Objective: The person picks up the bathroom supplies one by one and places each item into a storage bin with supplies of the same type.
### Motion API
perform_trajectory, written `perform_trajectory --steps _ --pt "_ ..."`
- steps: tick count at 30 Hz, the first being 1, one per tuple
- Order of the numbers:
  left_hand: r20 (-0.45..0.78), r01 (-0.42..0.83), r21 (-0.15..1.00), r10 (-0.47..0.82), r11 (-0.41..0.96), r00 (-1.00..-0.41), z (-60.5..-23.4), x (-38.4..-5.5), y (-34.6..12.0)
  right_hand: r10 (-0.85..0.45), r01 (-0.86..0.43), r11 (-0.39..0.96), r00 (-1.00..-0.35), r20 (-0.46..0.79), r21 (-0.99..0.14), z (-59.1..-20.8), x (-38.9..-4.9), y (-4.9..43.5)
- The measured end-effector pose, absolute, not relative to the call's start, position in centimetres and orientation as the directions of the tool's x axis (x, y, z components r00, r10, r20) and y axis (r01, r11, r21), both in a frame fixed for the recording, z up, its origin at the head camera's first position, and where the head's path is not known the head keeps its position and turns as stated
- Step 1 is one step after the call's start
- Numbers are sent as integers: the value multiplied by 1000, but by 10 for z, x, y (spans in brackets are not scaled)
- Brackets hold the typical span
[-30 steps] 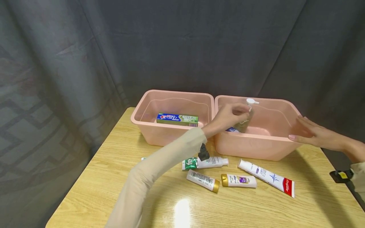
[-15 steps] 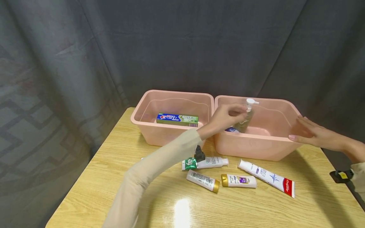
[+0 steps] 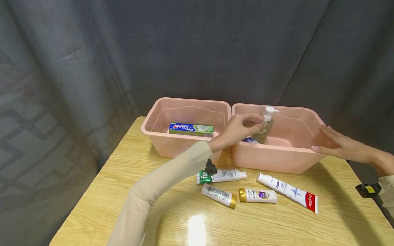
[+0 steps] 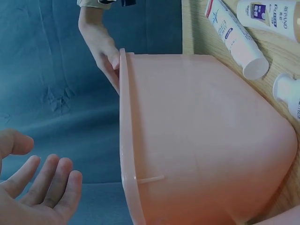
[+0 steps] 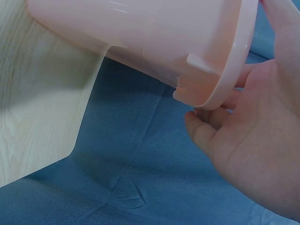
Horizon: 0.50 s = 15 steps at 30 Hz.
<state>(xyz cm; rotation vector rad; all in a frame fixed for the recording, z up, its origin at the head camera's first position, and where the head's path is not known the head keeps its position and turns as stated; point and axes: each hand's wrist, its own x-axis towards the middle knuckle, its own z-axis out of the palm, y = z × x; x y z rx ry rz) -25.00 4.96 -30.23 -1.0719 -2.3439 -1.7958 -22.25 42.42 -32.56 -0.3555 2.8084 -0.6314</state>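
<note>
My left hand [image 3: 238, 128] hovers over the near left part of the right pink bin [image 3: 286, 157], with its fingers relaxed and nothing between them. Beside its fingertips stands a clear pump bottle [image 3: 262, 135] with a white pump head, upright inside the bin. A blue item [image 3: 250, 140] lies at the bottle's foot, partly hidden by the front wall. At the bin's right end my right hand [image 3: 341, 145] holds the rim; in the right wrist view its fingers [image 5: 201, 131] bend around the edge. The left wrist view shows the left hand [image 4: 40, 192] with loosely bent fingers.
A second pink bin [image 3: 181, 145] adjoins on the left, with a toothpaste box [image 3: 191, 129] inside. In front lie a green-and-white tube [image 3: 229, 175], two gold-capped tubes [image 3: 219, 194] and a Colgate tube [image 3: 289, 189]. A dark curtain [image 3: 197, 51] hangs behind the table.
My left hand has drawn back slightly to the left, away from the pump bottle, which stays standing in the bin. The right hand has kept its place on the rim.
</note>
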Motion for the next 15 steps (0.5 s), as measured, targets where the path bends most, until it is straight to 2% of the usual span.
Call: perform_trajectory --steps 15 --pt "397 508 858 538 69 -744 -296 -239 33 -290 -185 872 -941 -172 -454 -325 -222 425"
